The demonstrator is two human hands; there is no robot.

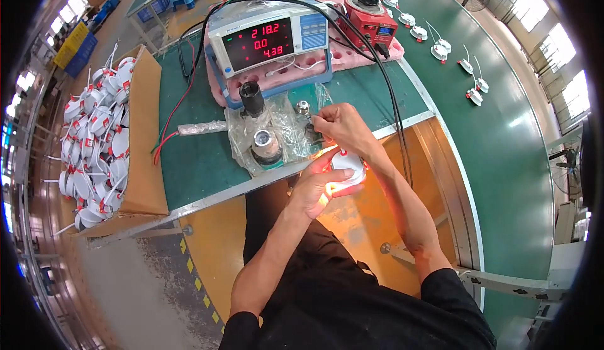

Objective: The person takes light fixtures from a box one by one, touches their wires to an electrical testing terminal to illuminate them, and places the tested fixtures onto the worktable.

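My left hand (309, 189) grips a round white downlight (348, 166) by its rim, just off the table's front edge. The lamp is lit: orange light glows on my fingers and below them. Above it, my right hand (346, 128) is closed, its fingertips pinched at the right side of a plastic-wrapped test fixture (286, 126). What those fingertips hold is too small and hidden to make out. A black cylinder (251, 98) and a silver-topped round post (264, 143) stand on the fixture, left of my right hand.
A power meter (267, 45) with red digits stands behind the fixture on pink foam (220, 89), beside a red device (370, 26). Black cables hang past my right arm. At left, a cardboard box (143, 129) is heaped with white downlights. More lie along the green conveyor (497, 155) at right.
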